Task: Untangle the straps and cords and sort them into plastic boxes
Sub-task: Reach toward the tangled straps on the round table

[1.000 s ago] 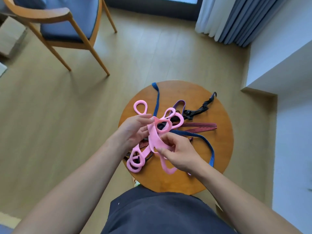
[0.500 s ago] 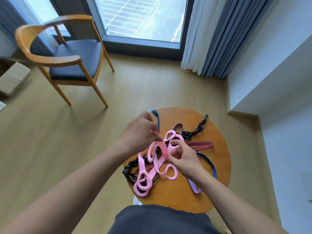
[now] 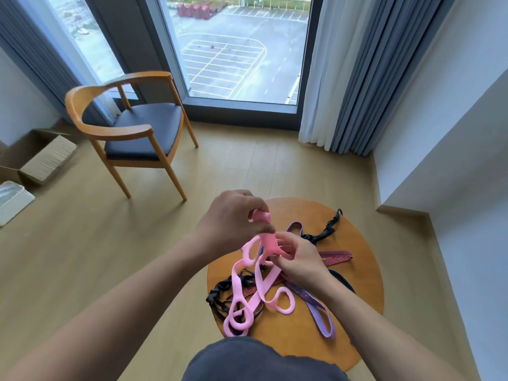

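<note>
Pink strap (image 3: 235,281): long looped band, upper end lifted, lower loops lying on the near left part of the round wooden table (image 3: 365,298), over a black cord (image 3: 217,294)

Left hand (image 3: 231,221): raised above the table's far left edge, back toward the camera, fingers curled, pinching the strap's top end; forearm reaching in from the lower left

Right hand (image 3: 299,259): just below and right of the left hand, nearly touching it, fingers curled, pinching the same strap lower down; forearm entering from the lower right

Hidden: the strap's stretch inside both grips; whether it is knotted there cannot be told

Purple strap (image 3: 320,316): on the table, passing under the right wrist, loop end toward the near edge

Striped strap (image 3: 336,255): red and dark, right of the right hand, partly covered by it

Second black cord (image 3: 324,234): far side of the table, hook at its tip

Table's near edge: covered by dark clothing

Beyond: wooden chair (image 3: 143,127), cardboard box (image 3: 46,158), white plastic piece (image 3: 12,200) cut off at the left edge, curtain (image 3: 357,78)
</note>
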`<action>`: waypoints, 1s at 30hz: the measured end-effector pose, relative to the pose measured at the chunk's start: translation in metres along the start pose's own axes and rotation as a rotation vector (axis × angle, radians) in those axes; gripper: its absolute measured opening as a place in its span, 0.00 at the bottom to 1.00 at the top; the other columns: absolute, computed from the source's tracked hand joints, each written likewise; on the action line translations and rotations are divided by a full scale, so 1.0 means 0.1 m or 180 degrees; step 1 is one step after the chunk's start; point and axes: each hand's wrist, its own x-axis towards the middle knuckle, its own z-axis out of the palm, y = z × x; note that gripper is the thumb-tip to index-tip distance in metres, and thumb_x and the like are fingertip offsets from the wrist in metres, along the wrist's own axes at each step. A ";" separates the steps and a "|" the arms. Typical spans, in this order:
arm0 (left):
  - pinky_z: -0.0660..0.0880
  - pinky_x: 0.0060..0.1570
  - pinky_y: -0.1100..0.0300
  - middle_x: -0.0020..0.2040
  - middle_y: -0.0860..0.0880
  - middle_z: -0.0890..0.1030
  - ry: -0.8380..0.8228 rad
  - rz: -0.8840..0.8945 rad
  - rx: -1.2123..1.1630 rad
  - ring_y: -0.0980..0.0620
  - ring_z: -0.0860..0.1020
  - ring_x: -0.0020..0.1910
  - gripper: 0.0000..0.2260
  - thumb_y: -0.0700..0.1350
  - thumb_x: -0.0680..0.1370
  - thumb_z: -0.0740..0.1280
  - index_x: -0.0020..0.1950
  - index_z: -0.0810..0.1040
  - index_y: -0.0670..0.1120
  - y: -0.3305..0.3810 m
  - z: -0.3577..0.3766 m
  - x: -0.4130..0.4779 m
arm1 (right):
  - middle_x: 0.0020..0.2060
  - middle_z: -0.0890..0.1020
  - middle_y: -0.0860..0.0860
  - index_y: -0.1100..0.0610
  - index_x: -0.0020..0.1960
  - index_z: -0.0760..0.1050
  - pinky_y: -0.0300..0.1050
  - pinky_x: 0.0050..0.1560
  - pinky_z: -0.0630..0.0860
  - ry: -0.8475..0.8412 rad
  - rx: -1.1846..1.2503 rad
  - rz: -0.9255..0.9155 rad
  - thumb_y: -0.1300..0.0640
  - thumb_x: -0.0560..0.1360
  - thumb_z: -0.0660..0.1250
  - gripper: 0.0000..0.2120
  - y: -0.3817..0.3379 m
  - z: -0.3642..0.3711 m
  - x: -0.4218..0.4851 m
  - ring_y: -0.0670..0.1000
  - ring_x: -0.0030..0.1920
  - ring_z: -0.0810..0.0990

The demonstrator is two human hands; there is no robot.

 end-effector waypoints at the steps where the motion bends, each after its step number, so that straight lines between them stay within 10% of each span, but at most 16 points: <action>1: 0.73 0.36 0.58 0.40 0.52 0.81 0.0025 -0.0031 0.0030 0.55 0.76 0.38 0.12 0.52 0.70 0.81 0.48 0.87 0.48 0.00 -0.01 0.00 | 0.45 0.85 0.44 0.45 0.53 0.81 0.33 0.45 0.79 0.0202 -0.0009 0.0014 0.60 0.74 0.73 0.12 0.00 -0.01 0.00 0.43 0.49 0.84; 8: 0.74 0.36 0.63 0.40 0.57 0.81 0.0020 -0.0441 -0.0269 0.57 0.77 0.39 0.10 0.51 0.70 0.81 0.46 0.87 0.49 -0.03 -0.01 0.03 | 0.46 0.82 0.45 0.46 0.44 0.82 0.40 0.47 0.75 -0.0126 -0.0473 -0.0266 0.58 0.73 0.73 0.06 0.02 -0.13 -0.03 0.45 0.49 0.80; 17: 0.83 0.46 0.58 0.46 0.54 0.86 -0.0282 -0.0252 -0.0902 0.56 0.83 0.46 0.11 0.44 0.73 0.79 0.55 0.86 0.48 0.10 -0.11 0.04 | 0.64 0.74 0.44 0.44 0.73 0.67 0.39 0.58 0.72 -0.0319 -0.0697 -0.0245 0.56 0.70 0.76 0.35 -0.05 -0.14 0.13 0.45 0.64 0.73; 23: 0.82 0.50 0.56 0.51 0.55 0.83 -0.0079 -0.0447 -0.0963 0.57 0.81 0.51 0.13 0.44 0.72 0.80 0.55 0.84 0.52 0.01 -0.17 0.03 | 0.53 0.77 0.34 0.43 0.57 0.78 0.33 0.54 0.72 -0.0103 -0.0604 -0.0432 0.56 0.72 0.76 0.18 -0.15 -0.13 0.17 0.34 0.54 0.76; 30: 0.81 0.45 0.64 0.50 0.54 0.84 0.0263 -0.0776 -0.0985 0.59 0.81 0.47 0.11 0.44 0.72 0.80 0.52 0.85 0.53 -0.16 -0.15 -0.03 | 0.37 0.83 0.48 0.45 0.39 0.81 0.52 0.47 0.79 -0.0045 -0.0459 -0.0157 0.55 0.73 0.75 0.07 -0.11 -0.03 0.13 0.51 0.41 0.82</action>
